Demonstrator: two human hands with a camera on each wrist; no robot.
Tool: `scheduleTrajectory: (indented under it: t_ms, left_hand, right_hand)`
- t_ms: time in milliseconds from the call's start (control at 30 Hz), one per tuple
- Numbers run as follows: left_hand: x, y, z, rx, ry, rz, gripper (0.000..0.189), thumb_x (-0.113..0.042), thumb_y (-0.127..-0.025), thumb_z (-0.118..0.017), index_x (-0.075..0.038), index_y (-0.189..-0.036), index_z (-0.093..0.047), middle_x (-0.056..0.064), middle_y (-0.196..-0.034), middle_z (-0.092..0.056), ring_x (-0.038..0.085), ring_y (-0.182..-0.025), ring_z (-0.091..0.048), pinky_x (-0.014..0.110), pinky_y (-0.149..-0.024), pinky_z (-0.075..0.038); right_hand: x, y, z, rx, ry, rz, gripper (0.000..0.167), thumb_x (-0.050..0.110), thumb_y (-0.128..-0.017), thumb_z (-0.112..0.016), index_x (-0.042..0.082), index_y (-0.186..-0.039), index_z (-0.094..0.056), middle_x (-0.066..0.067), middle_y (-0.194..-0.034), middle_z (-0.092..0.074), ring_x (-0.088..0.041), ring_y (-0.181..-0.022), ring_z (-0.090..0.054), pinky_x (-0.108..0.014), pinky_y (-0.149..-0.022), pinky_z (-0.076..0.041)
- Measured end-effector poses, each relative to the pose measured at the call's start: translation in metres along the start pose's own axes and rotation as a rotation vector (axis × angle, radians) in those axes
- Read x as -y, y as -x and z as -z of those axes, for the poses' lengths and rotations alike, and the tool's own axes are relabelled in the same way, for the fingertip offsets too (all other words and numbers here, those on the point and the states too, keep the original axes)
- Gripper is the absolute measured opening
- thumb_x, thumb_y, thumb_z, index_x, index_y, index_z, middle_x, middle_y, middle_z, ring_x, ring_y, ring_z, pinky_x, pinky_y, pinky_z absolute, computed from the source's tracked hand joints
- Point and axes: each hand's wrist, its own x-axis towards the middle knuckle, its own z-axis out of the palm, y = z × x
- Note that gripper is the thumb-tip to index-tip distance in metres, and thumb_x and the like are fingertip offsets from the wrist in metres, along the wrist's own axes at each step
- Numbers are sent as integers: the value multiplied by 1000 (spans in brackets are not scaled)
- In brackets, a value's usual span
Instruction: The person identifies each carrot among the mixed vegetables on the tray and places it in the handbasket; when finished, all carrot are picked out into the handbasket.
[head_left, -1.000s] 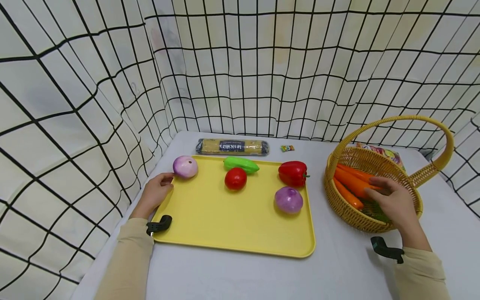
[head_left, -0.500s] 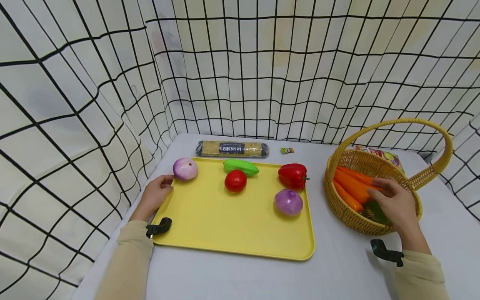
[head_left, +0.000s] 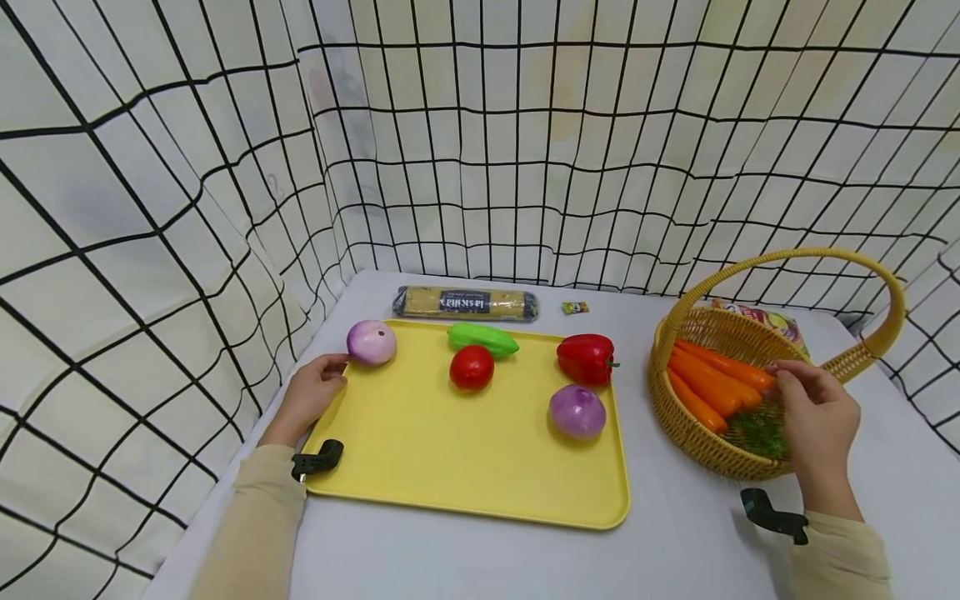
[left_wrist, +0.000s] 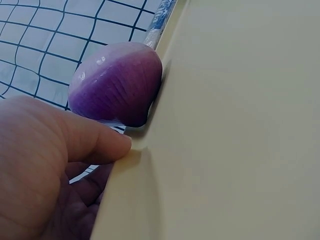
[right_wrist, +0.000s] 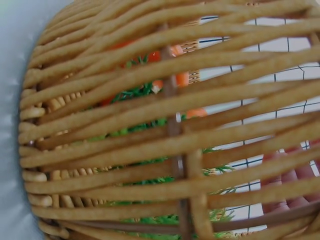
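My left hand [head_left: 313, 393] pinches the left rim of a yellow tray [head_left: 465, 450]. In the left wrist view its thumb [left_wrist: 107, 142] lies on the rim, with the fingers curled below. A purple onion [head_left: 371, 342] sits on the tray's corner just beyond the thumb. On the right, my right hand [head_left: 821, 417] reaches over the near rim of a wicker basket [head_left: 678, 429], bent fingertips right at the end of a carrot [head_left: 750, 375]. The right wrist view shows its fingers [right_wrist: 292, 180] only through the weave; whether they grip anything I cannot tell.
The tray bears a tomato [head_left: 472, 367], a green vegetable [head_left: 483, 339], a red bell pepper [head_left: 586, 359] and another purple onion [head_left: 577, 412]. A pasta pack [head_left: 465, 303] and a small wrapped candy [head_left: 575, 307] lie behind it. Black netting [head_left: 517, 142] encloses the table; the basket's handle [head_left: 795, 252] arches high.
My right hand has shifted right, away from the middle of the basket, uncovering more of the carrots and some green leaves. The left hand stays at the tray's rim.
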Motion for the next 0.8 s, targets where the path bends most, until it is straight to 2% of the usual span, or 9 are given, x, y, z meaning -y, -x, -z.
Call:
scheduleTrajectory:
  t_ms: [167,300,367,500,600,667,733,800]
  left_hand:
    - [2,1,-2,-6,-6,6,42,-7,-96,-49,3,-137,-49,26,-132,-54,37,-116,-53,44,-95,-43]
    - [-1,2,0,-2,-4,6,43,-8,-96,-49,3,-138,-49,26,-132,-54,36,-116,-52,44,-96,-42]
    - [-5,4,4,28,-22,-26,44,-9,-98,-47,4,-140,-46,27,-133,-53,38,-118,-51,46,-97,-42]
    - [-17,16,19,105,-83,-96,49,-11,-101,-44,4,-147,-35,28,-141,-46,43,-126,-47,53,-100,-42]
    - [-33,26,29,96,-133,-143,51,-15,-103,-44,2,-150,-31,27,-144,-43,44,-128,-45,57,-101,-40]
    - [-48,31,30,77,-147,-187,51,-16,-103,-44,1,-149,-33,25,-145,-43,42,-127,-45,57,-101,-40]
    - [-67,34,29,73,-156,-248,49,-17,-103,-46,-1,-149,-36,22,-144,-45,40,-126,-47,55,-101,-40]
    - [-88,36,26,97,-146,-317,47,-16,-103,-48,-4,-147,-40,19,-143,-48,36,-123,-49,52,-100,-42]
  right_hand:
    - [0,1,1,-23,-92,13,19,10,-95,-63,-2,-110,-67,1,-94,-68,-9,-77,-63,-11,-64,-52]
    - [0,2,0,-33,-102,54,16,8,-94,-63,-1,-106,-68,1,-91,-69,-10,-74,-63,-11,-63,-52]
    - [2,3,0,-28,-109,69,15,8,-93,-64,-1,-105,-69,1,-90,-69,-10,-72,-63,-12,-62,-52]
    - [14,12,-3,15,-51,105,18,10,-94,-65,0,-108,-69,1,-94,-70,-10,-79,-64,-11,-66,-52]
    - [27,24,-12,95,-49,144,21,10,-94,-64,-3,-110,-67,0,-95,-71,-11,-81,-65,-12,-69,-52]
    - [36,34,-21,180,-57,187,21,8,-95,-63,-7,-110,-66,-2,-94,-71,-12,-80,-65,-13,-69,-53]
    - [44,43,-32,287,-2,265,19,7,-96,-61,-7,-108,-65,-2,-94,-71,-12,-79,-65,-13,-70,-53]
    - [53,52,-46,393,93,357,17,7,-97,-60,-4,-108,-66,-2,-95,-70,-11,-80,-64,-12,-70,-52]
